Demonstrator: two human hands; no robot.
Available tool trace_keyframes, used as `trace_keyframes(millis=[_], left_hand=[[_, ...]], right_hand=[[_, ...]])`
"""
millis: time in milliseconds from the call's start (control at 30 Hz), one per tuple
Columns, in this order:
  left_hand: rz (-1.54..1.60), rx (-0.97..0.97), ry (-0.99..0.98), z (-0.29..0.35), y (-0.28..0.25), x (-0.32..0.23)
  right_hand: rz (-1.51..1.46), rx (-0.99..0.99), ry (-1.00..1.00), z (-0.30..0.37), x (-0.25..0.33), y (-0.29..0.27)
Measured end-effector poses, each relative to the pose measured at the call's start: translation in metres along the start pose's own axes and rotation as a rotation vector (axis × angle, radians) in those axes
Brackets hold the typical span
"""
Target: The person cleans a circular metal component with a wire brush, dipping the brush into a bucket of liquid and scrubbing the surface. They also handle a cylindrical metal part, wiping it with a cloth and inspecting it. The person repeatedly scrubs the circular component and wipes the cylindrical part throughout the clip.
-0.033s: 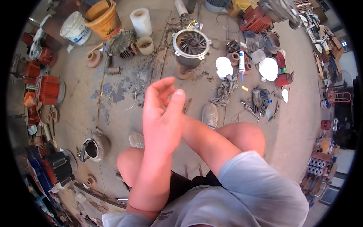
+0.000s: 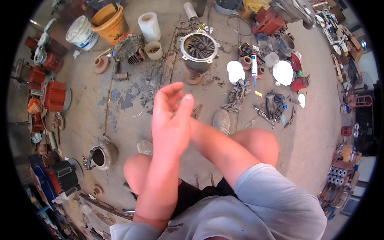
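Note:
My left hand is raised in front of my knees, its fingers loosely curled and its thumb standing apart. Nothing shows between thumb and fingers. Behind its wrist passes my right forearm, crossing from the right; the right hand is hidden there, so its fingers cannot be made out. Beyond the hands, a round metal housing with a vaned wheel stands upright on the floor, apart from both hands. To its right lie a crumpled dark rag, a sealant cartridge with a blue nozzle, and dark gloves.
An orange bucket, a white bucket and a roll of plastic film stand at the far left. Nearer left lie a rounded metal casing and red motors. Hand tools and white discs lie right.
The whole view has shifted slightly, with the floor items a little displaced in the picture. Both arms keep nearly the same pose.

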State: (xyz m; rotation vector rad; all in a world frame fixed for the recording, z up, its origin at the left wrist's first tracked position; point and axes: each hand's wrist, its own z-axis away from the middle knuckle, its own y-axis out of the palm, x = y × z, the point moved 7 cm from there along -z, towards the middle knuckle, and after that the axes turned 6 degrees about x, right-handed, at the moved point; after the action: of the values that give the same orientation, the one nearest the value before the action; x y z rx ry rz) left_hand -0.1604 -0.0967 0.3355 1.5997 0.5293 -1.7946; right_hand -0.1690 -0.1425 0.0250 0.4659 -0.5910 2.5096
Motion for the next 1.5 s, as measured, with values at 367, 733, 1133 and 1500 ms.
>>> trace_keyframes(millis=[367, 733, 1133, 1500], left_hand=[[0.012, 0.034, 0.31, 0.027, 0.048, -0.102], [-0.186, 0.005, 0.03, -0.095, 0.018, -0.032], [-0.34, -0.006, -0.063, -0.165, -0.035, -0.028], [-0.32, 0.031, -0.069, -0.158, -0.022, -0.025]], right_hand=[[-0.38, -1.322, 0.058, 0.361, -0.096, -0.152], [-0.322, -1.164, 0.295, 0.26, -0.195, -0.19], [-0.118, -0.879, 0.417, 0.241, -0.18, -0.227], [-0.04, -0.889, 0.366, 0.239, -0.181, -0.211]])
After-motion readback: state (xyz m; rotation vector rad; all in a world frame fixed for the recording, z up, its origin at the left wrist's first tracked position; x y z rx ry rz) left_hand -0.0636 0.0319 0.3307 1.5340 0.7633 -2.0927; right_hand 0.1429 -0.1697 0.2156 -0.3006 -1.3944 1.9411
